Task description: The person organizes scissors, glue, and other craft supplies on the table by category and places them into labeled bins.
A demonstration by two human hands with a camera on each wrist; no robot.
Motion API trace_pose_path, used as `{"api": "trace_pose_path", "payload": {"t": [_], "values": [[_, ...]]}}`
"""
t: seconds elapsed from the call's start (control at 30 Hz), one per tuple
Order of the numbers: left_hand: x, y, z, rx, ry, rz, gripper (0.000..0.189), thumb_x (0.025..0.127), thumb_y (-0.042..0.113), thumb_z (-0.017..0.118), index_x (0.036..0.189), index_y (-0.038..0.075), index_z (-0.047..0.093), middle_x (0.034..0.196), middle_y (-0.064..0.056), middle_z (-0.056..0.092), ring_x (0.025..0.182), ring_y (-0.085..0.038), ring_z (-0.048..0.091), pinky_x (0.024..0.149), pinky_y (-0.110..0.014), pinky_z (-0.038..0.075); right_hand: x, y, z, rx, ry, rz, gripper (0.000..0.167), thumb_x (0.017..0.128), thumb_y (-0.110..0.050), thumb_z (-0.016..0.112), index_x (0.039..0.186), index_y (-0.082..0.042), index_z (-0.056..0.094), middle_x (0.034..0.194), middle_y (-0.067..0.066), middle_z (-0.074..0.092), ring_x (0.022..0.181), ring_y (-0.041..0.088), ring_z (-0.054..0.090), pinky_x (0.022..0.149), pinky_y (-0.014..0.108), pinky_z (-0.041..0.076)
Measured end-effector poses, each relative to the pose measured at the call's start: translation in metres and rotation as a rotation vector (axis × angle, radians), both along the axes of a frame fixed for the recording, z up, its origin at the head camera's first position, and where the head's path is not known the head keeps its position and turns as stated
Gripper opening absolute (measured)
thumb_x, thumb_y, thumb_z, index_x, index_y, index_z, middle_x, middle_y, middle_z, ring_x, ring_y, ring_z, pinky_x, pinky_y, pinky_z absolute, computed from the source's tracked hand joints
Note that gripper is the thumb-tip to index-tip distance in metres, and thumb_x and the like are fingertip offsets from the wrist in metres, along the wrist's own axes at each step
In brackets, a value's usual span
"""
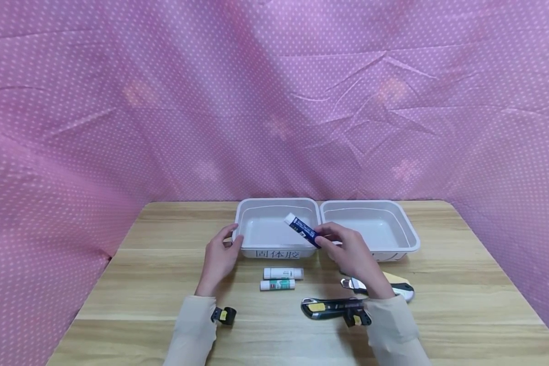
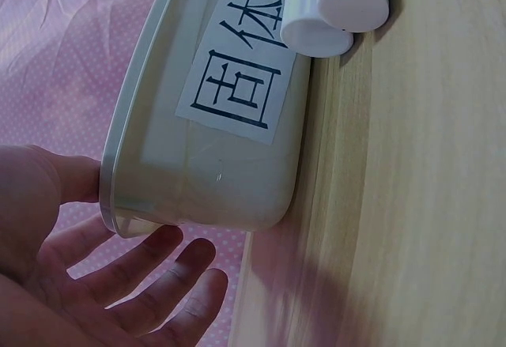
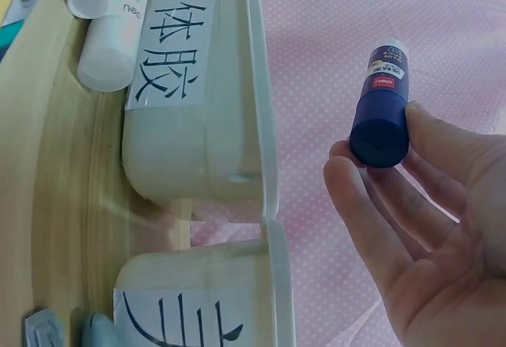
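Observation:
My right hand pinches a dark blue glue stick with a white end between thumb and fingers, tilted above the left white bin. In the right wrist view the glue stick shows its blue end toward the camera. My left hand grips the near left corner of that bin; in the left wrist view its thumb and fingers lie on either side of the rim. Two white glue sticks, one plain and one with a green label, lie side by side in front of the bin.
A second white bin stands right beside the first, its label partly hidden by my right hand. A black utility knife with yellow parts and a yellow and white cutter lie under my right forearm. Pink dotted cloth hangs behind the wooden table.

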State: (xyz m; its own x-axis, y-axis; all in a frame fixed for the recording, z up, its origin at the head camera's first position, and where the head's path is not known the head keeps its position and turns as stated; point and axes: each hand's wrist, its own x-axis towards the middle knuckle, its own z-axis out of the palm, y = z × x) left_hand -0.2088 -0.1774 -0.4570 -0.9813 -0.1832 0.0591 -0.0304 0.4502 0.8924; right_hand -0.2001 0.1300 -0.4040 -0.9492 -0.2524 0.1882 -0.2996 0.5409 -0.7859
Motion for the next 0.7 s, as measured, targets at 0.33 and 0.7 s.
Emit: {"api": "trace_pose_path", "payload": {"t": [0.33,0.7], "values": [[0.000,0.000,-0.001,0.005,0.002,-0.001,0.045,0.104,0.024,0.060,0.146,0.010,0.054,0.141,-0.021,0.059,0.118,-0.036,0.066,0.092,-0.042,0.061,-0.006,-0.005,0.005,-0.010,-0.024,-0.020,0.026,0.101,-0.020,0.066,0.126,-0.014,0.070,0.119,0.009,0.073,0.109,0.027,0.069,0.085,0.040,0.059],[0.001,0.000,0.001,0.011,-0.004,-0.004,0.046,0.104,0.024,0.060,0.147,0.010,0.054,0.140,-0.021,0.059,0.118,-0.037,0.066,0.092,-0.042,0.060,-0.020,-0.013,0.003,-0.008,-0.024,-0.023,0.024,0.102,-0.020,0.065,0.124,-0.012,0.070,0.118,0.010,0.073,0.103,0.025,0.071,0.081,0.036,0.061]]}}
